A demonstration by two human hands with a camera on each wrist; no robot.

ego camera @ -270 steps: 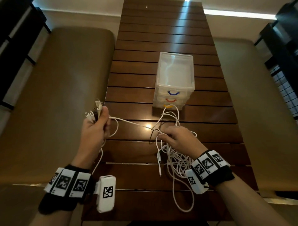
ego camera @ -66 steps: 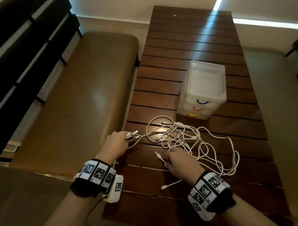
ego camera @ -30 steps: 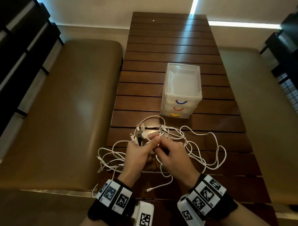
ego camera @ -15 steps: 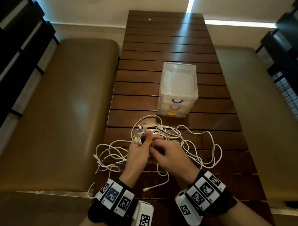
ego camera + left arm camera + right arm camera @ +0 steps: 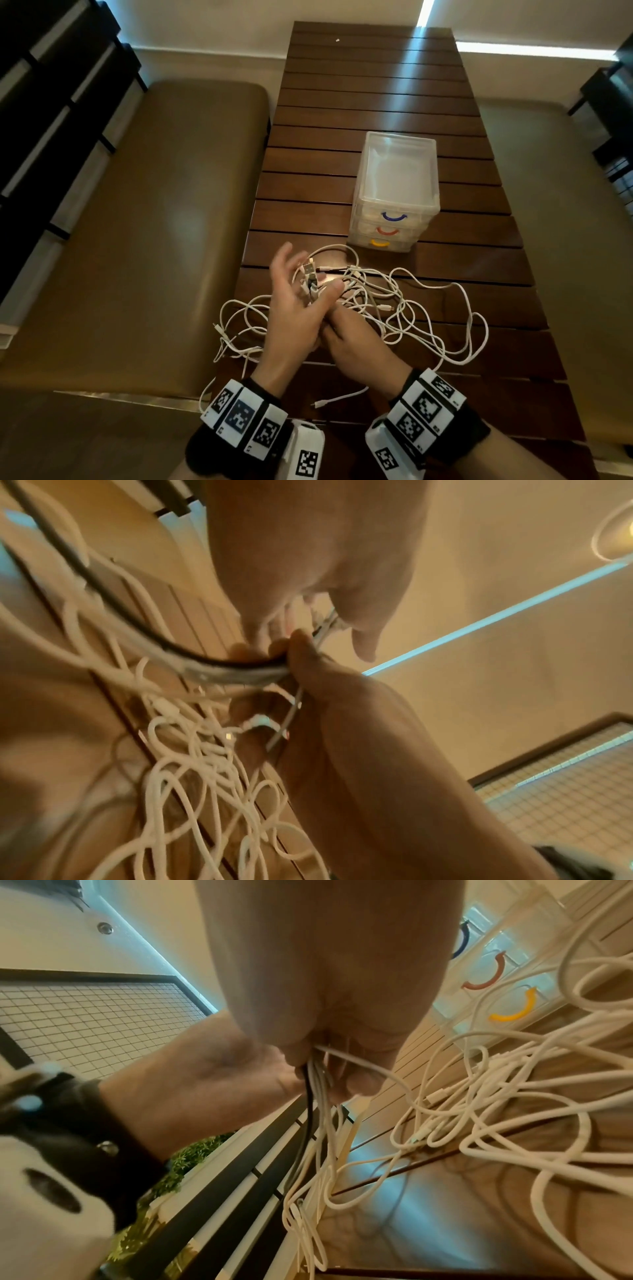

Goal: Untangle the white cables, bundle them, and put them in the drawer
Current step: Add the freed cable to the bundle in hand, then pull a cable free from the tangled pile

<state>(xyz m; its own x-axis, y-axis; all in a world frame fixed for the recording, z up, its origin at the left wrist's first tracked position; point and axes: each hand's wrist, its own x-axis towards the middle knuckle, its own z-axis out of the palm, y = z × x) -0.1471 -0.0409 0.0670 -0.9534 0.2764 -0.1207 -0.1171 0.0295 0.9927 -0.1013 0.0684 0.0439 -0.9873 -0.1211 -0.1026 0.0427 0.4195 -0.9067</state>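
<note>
White cables lie in a loose tangle on the slatted wooden surface, loops spilling over its left edge. Plug ends gathered in a bunch between both hands, one dark cable among them. Right hand: grip clamped on the bunched strands. Left hand: fingers spread and straight, grip apart, palm against the bunch. Clear three-drawer unit stands just beyond the tangle, drawers closed. Padded benches flank both sides.
</note>
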